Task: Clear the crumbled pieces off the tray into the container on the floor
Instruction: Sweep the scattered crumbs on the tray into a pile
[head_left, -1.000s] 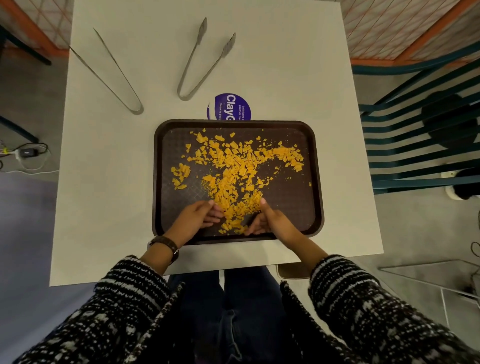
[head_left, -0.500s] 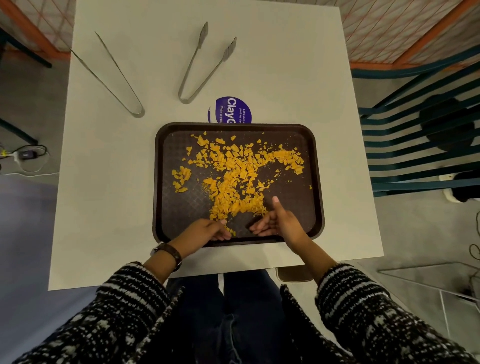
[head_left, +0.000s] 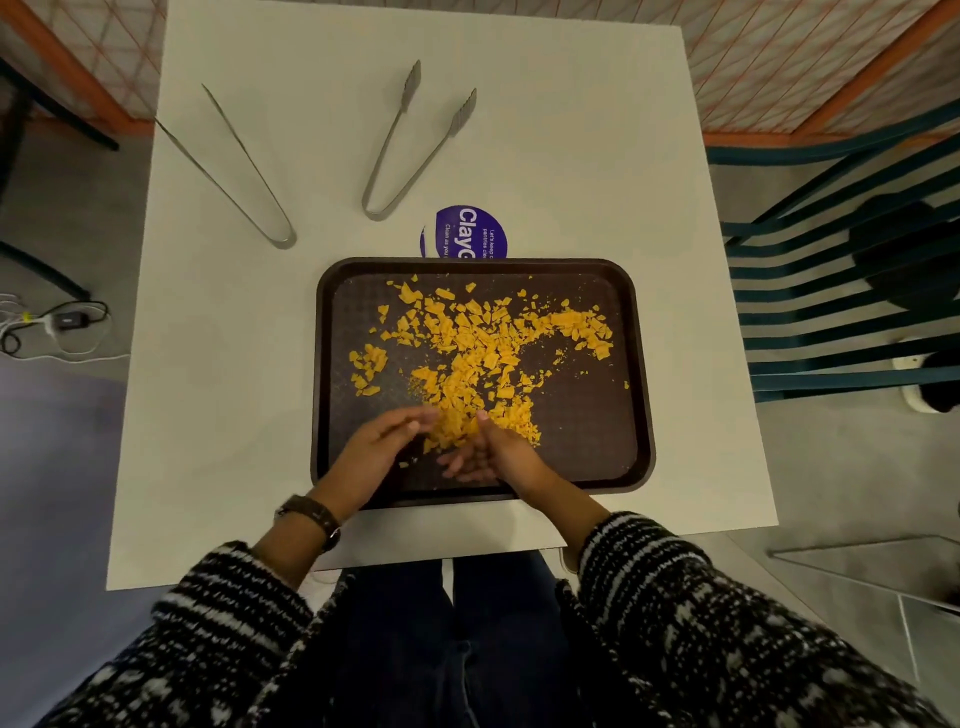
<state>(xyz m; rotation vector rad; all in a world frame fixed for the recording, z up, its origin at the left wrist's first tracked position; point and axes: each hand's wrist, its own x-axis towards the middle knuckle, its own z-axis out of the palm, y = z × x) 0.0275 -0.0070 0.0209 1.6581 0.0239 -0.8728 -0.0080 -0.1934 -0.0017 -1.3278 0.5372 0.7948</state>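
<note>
— So, from the head view, where do the crumbled pieces (head_left: 483, 353) lie?
— Scattered across the middle of the dark tray (head_left: 323, 364), mid-frame on the white counter (head_left: 545, 130).
— And the hands?
— Left hand (head_left: 374, 454) and right hand (head_left: 501, 457) sit at the pile's near edge, loosely cupped toward each other, clasping nothing, likely to gather a scoop. A clear container (head_left: 872, 571) shows at lower right, on the floor.
</note>
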